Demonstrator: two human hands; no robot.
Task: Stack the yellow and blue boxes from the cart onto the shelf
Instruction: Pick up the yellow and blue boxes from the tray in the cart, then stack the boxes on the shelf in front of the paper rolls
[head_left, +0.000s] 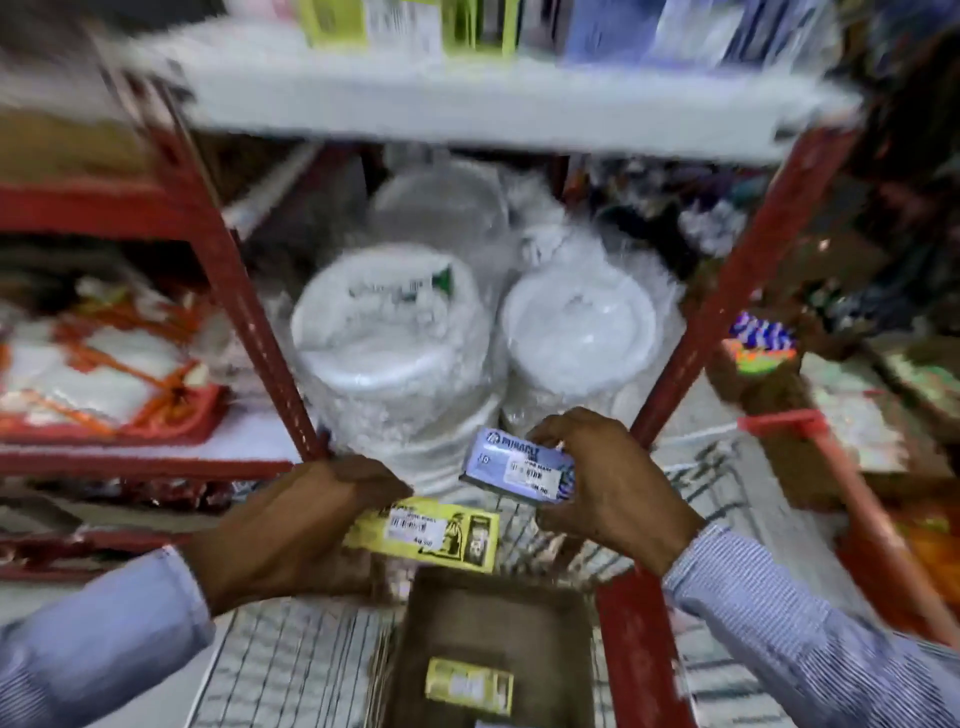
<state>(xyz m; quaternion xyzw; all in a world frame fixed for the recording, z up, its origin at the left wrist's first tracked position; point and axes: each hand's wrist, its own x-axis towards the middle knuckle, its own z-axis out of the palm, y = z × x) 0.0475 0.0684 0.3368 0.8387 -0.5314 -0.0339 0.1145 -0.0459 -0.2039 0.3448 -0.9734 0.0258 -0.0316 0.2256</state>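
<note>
My left hand (306, 525) grips a flat yellow box (431, 532) with a white price label, held over the wire cart (291, 670). My right hand (608, 483) pinches a small blue box (519, 465) just above and to the right of the yellow one. A brown carton (493, 639) stands in the cart below both hands, with another yellow box (469, 686) lying inside it. The white shelf board (467, 109) crosses the top of the view, and yellow-green and blue boxes (410, 23) stand on it. The picture is blurred by motion.
Red shelf uprights (249, 312) (727, 306) frame a lower bay full of wrapped white disposable plates (395, 338). A red tray of packets (104, 379) lies on the left shelf. Coloured goods (758, 343) crowd the right side. The cart's red frame (639, 649) runs beside my right arm.
</note>
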